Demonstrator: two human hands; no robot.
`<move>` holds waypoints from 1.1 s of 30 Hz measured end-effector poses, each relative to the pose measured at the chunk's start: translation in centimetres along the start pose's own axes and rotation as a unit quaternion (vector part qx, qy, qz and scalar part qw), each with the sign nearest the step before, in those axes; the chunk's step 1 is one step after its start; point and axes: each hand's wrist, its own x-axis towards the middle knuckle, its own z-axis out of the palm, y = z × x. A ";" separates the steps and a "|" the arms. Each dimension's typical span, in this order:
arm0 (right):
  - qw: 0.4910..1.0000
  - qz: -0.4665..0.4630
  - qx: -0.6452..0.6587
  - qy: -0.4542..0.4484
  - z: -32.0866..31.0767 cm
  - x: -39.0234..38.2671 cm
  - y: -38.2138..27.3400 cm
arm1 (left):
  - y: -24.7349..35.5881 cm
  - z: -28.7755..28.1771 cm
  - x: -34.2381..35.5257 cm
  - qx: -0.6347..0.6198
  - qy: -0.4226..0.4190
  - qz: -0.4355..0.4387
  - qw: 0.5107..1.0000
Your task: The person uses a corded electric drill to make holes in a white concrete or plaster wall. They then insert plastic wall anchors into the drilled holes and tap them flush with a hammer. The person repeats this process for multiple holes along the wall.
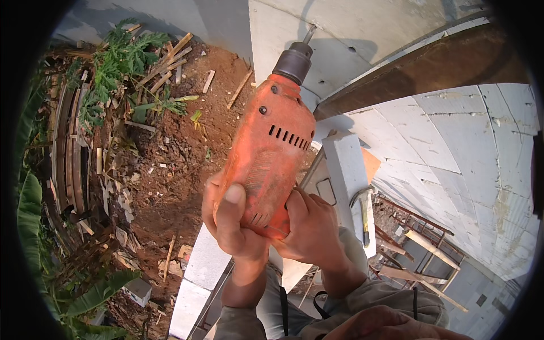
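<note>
An orange power drill (pixel 269 153) with a black chuck (pixel 292 62) angles up through the middle of the view. Its metal bit (pixel 310 33) points at a pale wall panel (pixel 283 17), its tip appearing to meet the surface. My left hand (pixel 232 221) grips the drill's body low down, thumb lying along the casing. Wrapped around the drill's rear handle on the other side is my right hand (pixel 306 226), its fingertips partly hidden.
A brown beam (pixel 408 71) runs below the panel beside a white block wall (pixel 464 141). A hammer (pixel 365 226) rests on a white block (pixel 348 158) at right. Timber scraps (pixel 73 158), plants (pixel 116 62) and dirt lie left. A metal frame (pixel 425 226) stands lower right.
</note>
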 end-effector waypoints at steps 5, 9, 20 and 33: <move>0.998 0.008 -0.034 -0.042 -1.1 -0.3 -0.4 | -0.1 0.1 -0.3 0.010 0.009 -0.009 1.000; 0.999 -0.002 -0.019 -0.028 -1.0 -0.2 -0.4 | 0.3 0.4 -0.3 -0.001 0.013 -0.024 1.000; 0.999 -0.003 0.024 -0.027 -0.5 0.5 0.4 | 0.2 0.7 0.5 0.048 0.017 0.010 0.999; 0.998 -0.011 0.052 -0.041 -0.2 0.8 0.6 | 0.4 0.6 0.9 0.065 0.007 0.017 0.998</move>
